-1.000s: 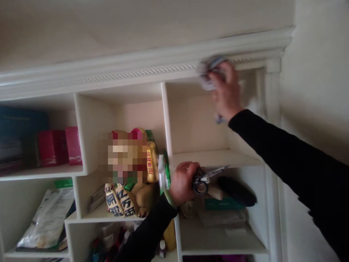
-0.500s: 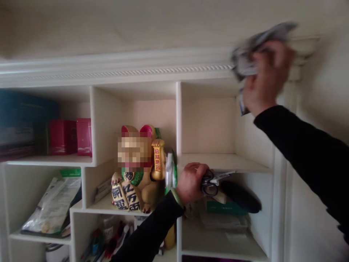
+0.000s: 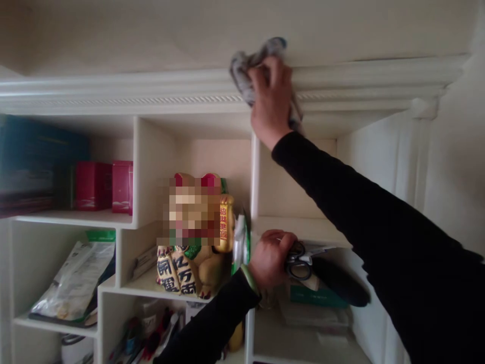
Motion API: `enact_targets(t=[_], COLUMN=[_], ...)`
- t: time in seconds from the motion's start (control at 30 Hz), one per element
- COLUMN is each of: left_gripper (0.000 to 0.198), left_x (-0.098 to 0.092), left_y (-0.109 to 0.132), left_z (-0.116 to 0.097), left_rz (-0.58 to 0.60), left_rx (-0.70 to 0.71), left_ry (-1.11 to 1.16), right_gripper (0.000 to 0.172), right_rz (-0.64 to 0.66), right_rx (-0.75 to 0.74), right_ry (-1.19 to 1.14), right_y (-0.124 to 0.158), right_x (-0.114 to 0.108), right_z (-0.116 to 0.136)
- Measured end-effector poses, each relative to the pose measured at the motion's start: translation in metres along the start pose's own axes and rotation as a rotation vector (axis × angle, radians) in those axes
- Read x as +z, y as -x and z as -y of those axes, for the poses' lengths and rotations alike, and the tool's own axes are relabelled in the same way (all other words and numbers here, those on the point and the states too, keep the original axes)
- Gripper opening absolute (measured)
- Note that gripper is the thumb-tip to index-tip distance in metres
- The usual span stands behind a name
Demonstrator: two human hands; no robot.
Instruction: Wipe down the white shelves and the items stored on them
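My right hand [image 3: 271, 98] grips a crumpled grey patterned cloth [image 3: 242, 76] against the white moulding [image 3: 170, 91] along the top of the shelf unit. Lower down, my left hand [image 3: 271, 258] is closed at the front of the middle divider. Black-handled scissors [image 3: 299, 268] lie right beside its fingers, with a long black object [image 3: 341, 283] behind them; whether the fingers hold the scissors is hard to tell. A green bangle [image 3: 250, 279] circles the left wrist. Left of that hand sits a gold cat figurine [image 3: 208, 268] in its compartment.
Two red boxes [image 3: 94, 186] and a large blue box [image 3: 41, 156] fill the upper left compartment. Below them leans a clear plastic bag [image 3: 71, 278]. Small items crowd the lower middle shelf [image 3: 113, 293]. A green box [image 3: 318, 296] lies in the right compartment.
My right hand has moved left along the moulding with the cloth, from the right corner to above the middle divider. My left hand stays beside the scissors. The view has shifted slightly.
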State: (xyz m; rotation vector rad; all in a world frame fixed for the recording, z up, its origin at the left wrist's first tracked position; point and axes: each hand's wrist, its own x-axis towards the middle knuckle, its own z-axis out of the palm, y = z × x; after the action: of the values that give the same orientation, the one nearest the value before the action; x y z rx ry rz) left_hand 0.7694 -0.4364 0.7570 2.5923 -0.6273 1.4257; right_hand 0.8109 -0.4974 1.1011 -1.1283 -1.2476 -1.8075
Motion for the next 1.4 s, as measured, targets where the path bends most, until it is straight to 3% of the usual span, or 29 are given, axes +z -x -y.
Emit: enact_targets(t=[0.07,0.13,0.2,0.3,0.37,0.43,0.5,0.57,0.67,0.77,1.0,1.13,1.2,1.27,1.33,1.4], left_gripper=[0.053,0.055,0.059,0.061,0.06,0.059,0.061,0.062,0.061,0.058,0.046,0.045,0.043,0.042,0.042,0.044], left_x=[0.001,0.004,0.007,0.008,0.007,0.006,0.007,0.008,0.011,0.012,0.005,0.001,0.0,0.0,0.002,0.003], left_y=[0.001,0.002,0.002,0.003,0.003,0.003,0.003,0.003,0.003,0.003,-0.001,-0.005,-0.006,-0.006,-0.005,-0.005], left_z=[0.001,0.004,0.006,0.008,0.008,0.008,0.008,0.009,0.009,0.006,-0.001,-0.002,-0.002,-0.002,-0.002,-0.001], left_rz=[-0.043,-0.068,-0.07,-0.059,-0.051,-0.047,-0.048,-0.05,-0.033,0.005,0.083,0.134,0.14,0.134,0.129,0.132], left_rx=[0.034,0.061,0.064,0.048,0.041,0.045,0.056,0.062,0.052,0.033,0.027,0.033,0.032,0.034,0.039,0.044], left_ry=[-0.001,-0.003,-0.006,-0.015,-0.016,-0.011,-0.004,-0.002,-0.008,-0.018,-0.006,0.002,0.003,0.006,0.007,0.004], right_gripper=[0.05,0.058,0.059,0.056,0.063,0.063,0.062,0.06,0.059,0.059,0.067,0.071,0.071,0.07,0.064,0.056], right_rz=[0.087,0.166,0.17,0.073,0.008,-0.063,-0.074,-0.081,-0.128,-0.133,0.141,0.24,0.283,0.315,0.319,0.283], right_rx=[-0.016,-0.036,0.022,0.162,0.192,0.254,0.279,0.29,0.294,0.237,-0.013,-0.12,-0.187,-0.26,-0.308,-0.306], right_ry=[0.047,0.091,0.152,0.323,0.442,0.556,0.6,0.556,0.427,0.319,0.015,-0.162,-0.187,-0.156,-0.087,-0.008], right_y=[-0.005,0.004,0.023,0.059,0.081,0.096,0.105,0.107,0.096,0.072,0.005,-0.025,-0.032,-0.032,-0.024,-0.008], right_x=[-0.007,-0.031,-0.065,-0.121,-0.154,-0.176,-0.185,-0.177,-0.14,-0.091,-0.002,0.04,0.051,0.049,0.035,0.011], right_z=[0.018,0.006,-0.029,-0.1,-0.143,-0.175,-0.191,-0.19,-0.161,-0.106,0.046,0.103,0.114,0.107,0.08,0.038])
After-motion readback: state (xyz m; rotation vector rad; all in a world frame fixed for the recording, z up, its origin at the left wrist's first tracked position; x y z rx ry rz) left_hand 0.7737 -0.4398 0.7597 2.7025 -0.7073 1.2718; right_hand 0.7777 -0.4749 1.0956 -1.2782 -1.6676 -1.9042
